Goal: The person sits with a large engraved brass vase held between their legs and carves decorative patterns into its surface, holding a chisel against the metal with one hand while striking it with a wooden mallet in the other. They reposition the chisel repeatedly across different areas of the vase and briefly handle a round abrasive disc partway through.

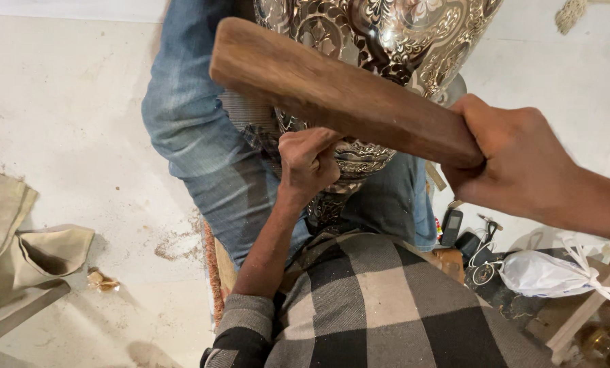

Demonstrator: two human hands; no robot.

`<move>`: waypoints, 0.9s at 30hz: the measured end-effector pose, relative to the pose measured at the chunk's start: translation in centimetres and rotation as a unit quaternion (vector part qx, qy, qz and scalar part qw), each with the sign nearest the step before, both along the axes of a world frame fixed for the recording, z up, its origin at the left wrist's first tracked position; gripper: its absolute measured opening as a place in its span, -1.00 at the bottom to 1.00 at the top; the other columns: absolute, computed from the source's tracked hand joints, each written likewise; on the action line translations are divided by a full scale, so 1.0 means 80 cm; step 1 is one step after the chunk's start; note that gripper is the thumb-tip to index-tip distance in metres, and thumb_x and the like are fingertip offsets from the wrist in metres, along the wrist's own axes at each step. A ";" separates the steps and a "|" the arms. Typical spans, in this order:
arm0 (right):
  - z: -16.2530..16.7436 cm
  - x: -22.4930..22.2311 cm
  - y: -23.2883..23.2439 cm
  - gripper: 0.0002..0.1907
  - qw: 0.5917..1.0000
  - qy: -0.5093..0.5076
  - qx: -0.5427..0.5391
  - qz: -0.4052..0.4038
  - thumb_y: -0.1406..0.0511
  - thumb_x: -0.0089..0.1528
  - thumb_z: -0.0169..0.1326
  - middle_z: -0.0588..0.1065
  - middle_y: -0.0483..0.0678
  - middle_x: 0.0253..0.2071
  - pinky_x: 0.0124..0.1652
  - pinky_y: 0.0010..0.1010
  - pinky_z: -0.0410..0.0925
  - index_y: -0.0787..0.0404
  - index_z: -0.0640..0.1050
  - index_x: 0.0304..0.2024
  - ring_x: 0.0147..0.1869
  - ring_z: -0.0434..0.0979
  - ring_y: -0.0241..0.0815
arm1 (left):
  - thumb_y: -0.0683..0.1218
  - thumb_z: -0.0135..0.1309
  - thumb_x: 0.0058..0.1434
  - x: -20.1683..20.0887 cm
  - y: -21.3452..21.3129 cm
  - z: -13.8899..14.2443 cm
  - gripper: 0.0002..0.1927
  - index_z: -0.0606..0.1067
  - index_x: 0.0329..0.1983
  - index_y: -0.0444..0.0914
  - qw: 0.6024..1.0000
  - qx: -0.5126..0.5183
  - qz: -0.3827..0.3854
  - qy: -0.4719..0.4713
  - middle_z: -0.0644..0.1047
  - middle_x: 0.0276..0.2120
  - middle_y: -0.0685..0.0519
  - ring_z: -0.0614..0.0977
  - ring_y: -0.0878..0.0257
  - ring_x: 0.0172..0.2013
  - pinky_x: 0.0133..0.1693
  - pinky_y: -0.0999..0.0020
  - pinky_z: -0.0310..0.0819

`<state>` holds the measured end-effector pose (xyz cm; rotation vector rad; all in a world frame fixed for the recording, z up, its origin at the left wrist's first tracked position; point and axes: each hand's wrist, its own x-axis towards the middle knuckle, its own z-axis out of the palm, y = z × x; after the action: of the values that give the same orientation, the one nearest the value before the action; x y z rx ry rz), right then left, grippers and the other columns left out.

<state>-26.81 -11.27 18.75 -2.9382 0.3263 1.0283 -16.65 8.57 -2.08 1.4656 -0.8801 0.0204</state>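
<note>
A large engraved metal vase (414, 34) with floral relief lies across my lap, between my jeans-clad legs (202, 150). My right hand (516, 163) grips one end of a long brown wooden block (339, 95), which is raised over the vase and slants up to the left. My left hand (308, 160) is closed in a fist against the vase's lower body; a small tool may be inside the fist, but it is hidden. My checked grey and black sleeve (359, 307) fills the bottom centre.
A folded beige cloth (19, 252) lies at the left on the pale floor. Scattered dust and a small shiny scrap (102, 280) lie near it. At the right sit a white tied plastic bag (543, 272), a small phone (451, 227) and cables.
</note>
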 end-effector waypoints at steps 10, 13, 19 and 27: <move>-0.002 -0.001 0.000 -0.55 0.977 -0.163 0.133 -0.026 0.22 -0.01 0.21 0.49 0.01 -0.56 -0.58 -0.20 0.37 0.28 0.39 -0.16 -0.60 0.52 -0.04 | -0.46 0.02 0.05 -0.001 -0.002 -0.012 -0.63 0.61 -0.15 -0.28 1.000 -0.001 0.015 -0.010 0.61 -0.45 -0.03 0.66 0.15 -0.50 -0.43 0.31 0.51; 0.007 0.004 0.005 -0.60 0.998 -0.048 -0.039 0.025 0.20 0.04 0.22 0.51 -0.11 -0.53 -0.48 -0.25 0.38 0.16 0.42 -0.15 -0.53 0.52 -0.09 | -0.46 0.03 0.00 -0.001 -0.003 -0.017 -0.61 0.66 -0.22 -0.23 1.000 0.022 0.016 0.000 0.55 -0.58 0.03 0.58 0.22 -0.63 -0.51 0.32 0.43; 0.012 0.007 0.002 -0.60 0.997 -0.013 -0.076 -0.010 0.23 0.04 0.25 0.52 -0.08 -0.53 -0.47 -0.23 0.36 0.14 0.44 -0.12 -0.51 0.54 -0.05 | -0.47 0.02 0.23 -0.005 -0.008 -0.006 -0.73 0.56 -0.07 -0.38 0.996 -0.074 0.024 0.048 0.68 -0.27 -0.06 0.77 0.21 -0.30 -0.23 0.41 0.68; 0.027 0.019 0.001 -0.55 0.975 -0.107 0.136 -0.137 0.27 -0.03 0.26 0.54 0.04 -0.57 -0.48 -0.22 0.39 0.18 0.49 -0.09 -0.54 0.61 -0.05 | -0.48 -0.09 0.18 -0.012 -0.009 0.003 -0.67 0.56 -0.06 -0.44 0.990 -0.072 0.057 0.105 0.68 -0.20 -0.12 0.77 0.21 -0.27 -0.14 0.42 0.69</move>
<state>-25.32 -11.17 20.92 -2.6294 0.5207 0.6565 -17.57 7.82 -1.83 1.3531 -0.6104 0.0132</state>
